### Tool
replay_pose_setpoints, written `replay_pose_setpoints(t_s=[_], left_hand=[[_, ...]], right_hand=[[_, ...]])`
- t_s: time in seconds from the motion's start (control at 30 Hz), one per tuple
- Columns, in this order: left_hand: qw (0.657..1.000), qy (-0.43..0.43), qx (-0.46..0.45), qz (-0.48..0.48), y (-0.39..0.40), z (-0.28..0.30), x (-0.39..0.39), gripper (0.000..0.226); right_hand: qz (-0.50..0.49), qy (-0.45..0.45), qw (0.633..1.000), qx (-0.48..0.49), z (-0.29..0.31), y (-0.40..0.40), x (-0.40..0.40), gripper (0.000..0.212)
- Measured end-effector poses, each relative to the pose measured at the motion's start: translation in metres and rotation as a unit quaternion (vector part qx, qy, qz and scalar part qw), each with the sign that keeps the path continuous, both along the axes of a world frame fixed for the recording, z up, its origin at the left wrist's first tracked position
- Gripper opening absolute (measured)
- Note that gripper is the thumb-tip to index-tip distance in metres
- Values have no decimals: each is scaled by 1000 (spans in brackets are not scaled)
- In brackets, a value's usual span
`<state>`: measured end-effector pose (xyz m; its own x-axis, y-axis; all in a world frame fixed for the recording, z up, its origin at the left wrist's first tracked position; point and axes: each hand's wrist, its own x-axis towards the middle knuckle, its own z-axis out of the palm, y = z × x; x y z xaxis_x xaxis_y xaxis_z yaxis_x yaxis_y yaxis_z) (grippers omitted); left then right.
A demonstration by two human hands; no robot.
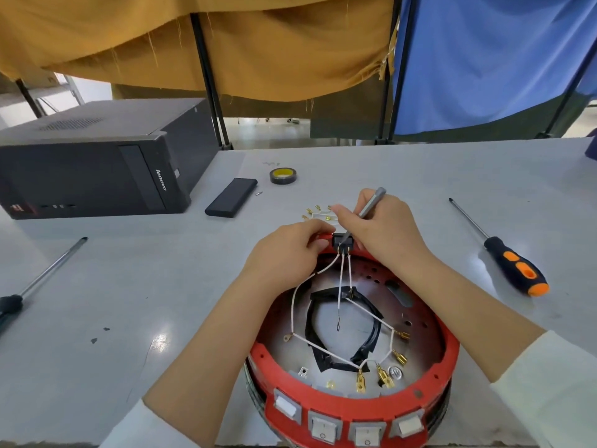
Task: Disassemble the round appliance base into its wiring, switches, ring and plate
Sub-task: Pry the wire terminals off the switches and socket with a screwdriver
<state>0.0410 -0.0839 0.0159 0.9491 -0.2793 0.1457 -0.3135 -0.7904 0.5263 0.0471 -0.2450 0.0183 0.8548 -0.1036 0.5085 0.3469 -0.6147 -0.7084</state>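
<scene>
The round appliance base (352, 412) lies upside down on the table, a red ring around a silver plate (284, 321). White wires (298, 287) with gold terminals run from a black switch block (343, 241) at the ring's far rim. My left hand (287, 250) grips the rim beside that block. My right hand (381, 231) holds a thin grey tool (371, 206) like a pen, its tip at the block. Several white rocker switches (324, 426) sit in the near rim. A black gasket (365, 344) lies on the plate.
A loose white wire bundle with gold terminals (318, 213) lies beyond my hands. An orange-black screwdriver (510, 265) is to the right, another screwdriver (38, 282) to the left. A tape roll (283, 175), a black slab (231, 197) and a computer case (90, 163) stand behind.
</scene>
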Motion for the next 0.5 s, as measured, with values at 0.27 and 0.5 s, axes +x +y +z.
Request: replay_pose_setpoints(t_s=[0.27,0.5], left_hand=[[1000,7,-10,0,0,0,0,28],[1000,7,-8,-3,0,1,0,28]], right_hand=[[12,23,1000,-2,0,-1,0,29],[29,14,999,-32,0,-2,-4,28]])
